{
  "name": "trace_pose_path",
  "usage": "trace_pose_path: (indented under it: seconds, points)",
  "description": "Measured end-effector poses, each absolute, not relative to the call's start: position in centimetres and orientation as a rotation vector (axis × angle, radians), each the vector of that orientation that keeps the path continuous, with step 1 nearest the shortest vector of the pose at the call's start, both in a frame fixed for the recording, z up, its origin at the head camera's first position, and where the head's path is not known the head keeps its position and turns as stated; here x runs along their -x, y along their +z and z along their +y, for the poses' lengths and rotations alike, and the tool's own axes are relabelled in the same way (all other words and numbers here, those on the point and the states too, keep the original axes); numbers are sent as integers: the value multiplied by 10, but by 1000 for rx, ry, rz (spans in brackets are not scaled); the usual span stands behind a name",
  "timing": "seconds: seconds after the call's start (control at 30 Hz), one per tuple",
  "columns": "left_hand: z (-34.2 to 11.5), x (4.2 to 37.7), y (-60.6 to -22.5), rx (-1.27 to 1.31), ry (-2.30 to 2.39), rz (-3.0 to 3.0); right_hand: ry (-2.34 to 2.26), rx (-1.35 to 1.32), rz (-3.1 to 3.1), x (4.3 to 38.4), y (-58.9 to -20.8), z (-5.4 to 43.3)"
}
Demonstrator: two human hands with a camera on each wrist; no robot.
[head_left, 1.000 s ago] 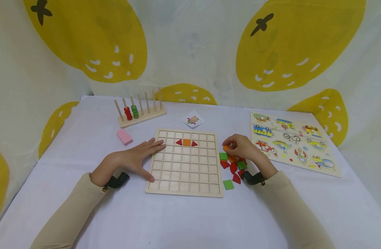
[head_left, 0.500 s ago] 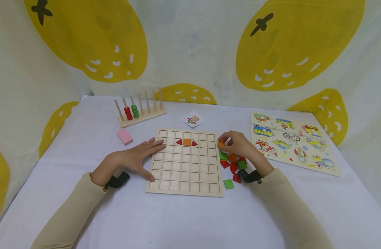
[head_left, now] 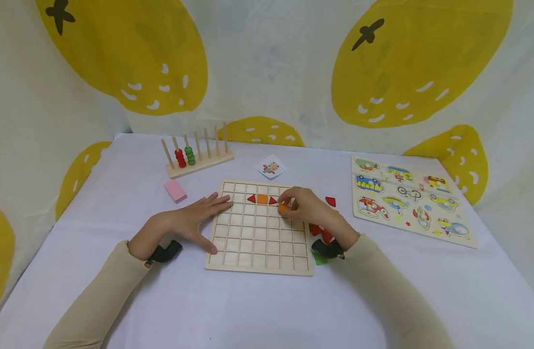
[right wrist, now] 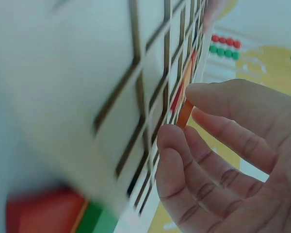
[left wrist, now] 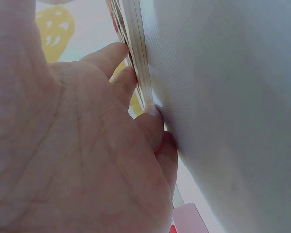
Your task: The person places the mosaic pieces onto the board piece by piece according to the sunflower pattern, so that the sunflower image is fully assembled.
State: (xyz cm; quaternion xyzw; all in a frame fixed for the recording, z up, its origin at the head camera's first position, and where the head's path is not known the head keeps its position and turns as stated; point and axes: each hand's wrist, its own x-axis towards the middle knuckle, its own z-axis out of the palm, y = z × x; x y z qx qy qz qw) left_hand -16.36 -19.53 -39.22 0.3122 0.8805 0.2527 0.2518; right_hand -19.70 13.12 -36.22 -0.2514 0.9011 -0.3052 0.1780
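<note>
A wooden grid board (head_left: 247, 234) lies flat on the table in the head view. In one of its upper rows sits an orange square tile (head_left: 262, 199), flanked by two red triangle tiles (head_left: 251, 198). My left hand (head_left: 189, 222) rests with spread fingers on the board's left edge; the left wrist view has those fingers (left wrist: 117, 56) at its side. Over the upper right of the grid, my right hand (head_left: 309, 209) pinches an orange tile (right wrist: 185, 114) between thumb and fingers. The fingers partly cover this tile, so I cannot tell its full shape.
Red and green tiles (head_left: 327, 236) lie right of the board, partly hidden under the right forearm. A pattern card (head_left: 270, 167) and a bead-and-peg rack (head_left: 201, 166) stand behind. A pink block (head_left: 175, 191) is at left, a picture puzzle board (head_left: 404, 225) at right.
My right hand has carried the orange tile from the loose pile leftward over the board. A red tile right of the hand has come into view. The left hand has stayed in place.
</note>
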Motion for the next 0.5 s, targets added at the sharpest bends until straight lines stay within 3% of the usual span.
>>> trace_pose_path:
  seconds: [0.5]
  points:
    - [-197, 165, -394, -885, 693, 2387, -780, 844, 2546, 197, -367, 93]
